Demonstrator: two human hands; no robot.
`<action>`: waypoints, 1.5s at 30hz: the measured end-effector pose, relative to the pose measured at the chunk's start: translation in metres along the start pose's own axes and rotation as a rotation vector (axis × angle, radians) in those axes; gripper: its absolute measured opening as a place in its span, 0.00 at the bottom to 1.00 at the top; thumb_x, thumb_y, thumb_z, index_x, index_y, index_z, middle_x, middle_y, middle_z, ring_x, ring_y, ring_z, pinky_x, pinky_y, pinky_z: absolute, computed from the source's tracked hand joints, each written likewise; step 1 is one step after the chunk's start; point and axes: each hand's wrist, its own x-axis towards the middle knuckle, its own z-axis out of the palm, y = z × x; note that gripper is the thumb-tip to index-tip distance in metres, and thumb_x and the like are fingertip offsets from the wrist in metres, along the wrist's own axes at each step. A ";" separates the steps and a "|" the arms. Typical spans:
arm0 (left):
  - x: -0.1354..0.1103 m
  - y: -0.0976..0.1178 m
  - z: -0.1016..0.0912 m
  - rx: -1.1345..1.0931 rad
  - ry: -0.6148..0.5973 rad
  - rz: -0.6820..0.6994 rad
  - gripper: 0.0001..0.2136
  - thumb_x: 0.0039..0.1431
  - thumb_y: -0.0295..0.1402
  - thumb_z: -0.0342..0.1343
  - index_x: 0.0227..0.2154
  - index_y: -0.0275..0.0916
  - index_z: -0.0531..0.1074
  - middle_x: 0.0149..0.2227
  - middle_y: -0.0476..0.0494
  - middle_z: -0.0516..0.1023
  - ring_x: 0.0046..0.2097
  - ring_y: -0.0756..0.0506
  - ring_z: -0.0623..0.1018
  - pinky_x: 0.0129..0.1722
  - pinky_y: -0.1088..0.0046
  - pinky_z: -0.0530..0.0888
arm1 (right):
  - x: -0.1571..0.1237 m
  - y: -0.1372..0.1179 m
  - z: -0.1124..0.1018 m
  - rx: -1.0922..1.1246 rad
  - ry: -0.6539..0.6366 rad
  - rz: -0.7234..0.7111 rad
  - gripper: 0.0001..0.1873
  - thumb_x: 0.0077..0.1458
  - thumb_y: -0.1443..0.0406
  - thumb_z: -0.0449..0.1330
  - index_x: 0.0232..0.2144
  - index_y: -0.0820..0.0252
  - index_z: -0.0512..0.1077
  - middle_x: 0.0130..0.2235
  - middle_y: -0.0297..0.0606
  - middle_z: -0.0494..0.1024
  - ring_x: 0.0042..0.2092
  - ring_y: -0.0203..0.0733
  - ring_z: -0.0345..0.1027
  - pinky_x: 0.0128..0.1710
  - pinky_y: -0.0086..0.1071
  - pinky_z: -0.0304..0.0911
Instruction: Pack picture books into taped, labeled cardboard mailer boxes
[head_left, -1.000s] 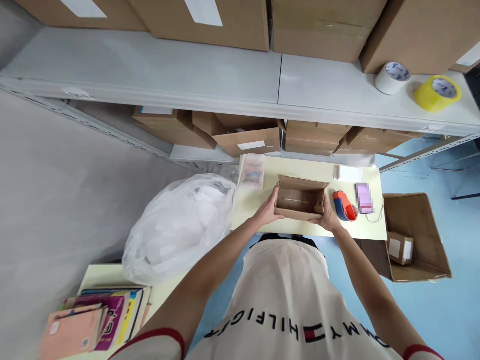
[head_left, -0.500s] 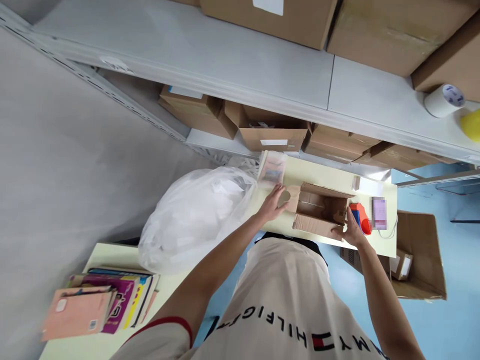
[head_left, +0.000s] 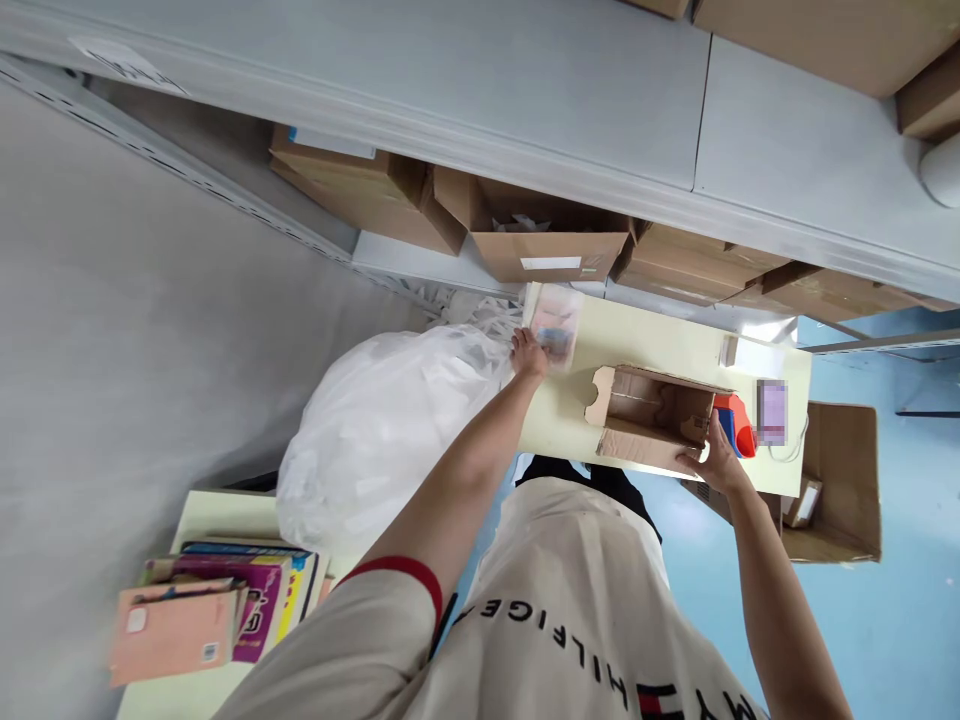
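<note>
An open cardboard box (head_left: 645, 447) lies on the pale yellow table, its hollow facing up and a notched flap standing out at its left end. My right hand (head_left: 721, 462) grips the box's right front corner, thumb by the end wall and fingertips along the front side. At the table's far left corner, my left hand (head_left: 529, 353) has its fingers curled at the left edge of a clear plastic-wrapped packet (head_left: 559, 318); part of the grip is hidden. Touching the box's right end is a red and blue tape dispenser-like object (head_left: 742, 425), close to my right thumb.
A big white plastic bag (head_left: 390, 430) bulges against the table's left side. Books (head_left: 180, 630) lie stacked at lower left. Shelving (head_left: 450, 90) with cartons (head_left: 555, 255) runs behind the table (head_left: 637, 335). A purple item (head_left: 772, 412) and a large open carton (head_left: 847, 480) are at right.
My left hand has left the box's flap and moved away and left to the packet. My right hand stays at the box's right end. The view has shifted slightly.
</note>
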 end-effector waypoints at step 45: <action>-0.172 0.115 0.028 0.370 -0.281 0.624 0.21 0.54 0.24 0.58 0.52 0.37 0.69 0.58 0.32 0.72 0.59 0.36 0.73 0.56 0.60 0.71 | 0.032 -0.006 -0.004 0.089 -0.135 0.063 0.62 0.46 0.51 0.68 0.71 0.53 0.35 0.70 0.54 0.51 0.61 0.62 0.64 0.53 0.50 0.66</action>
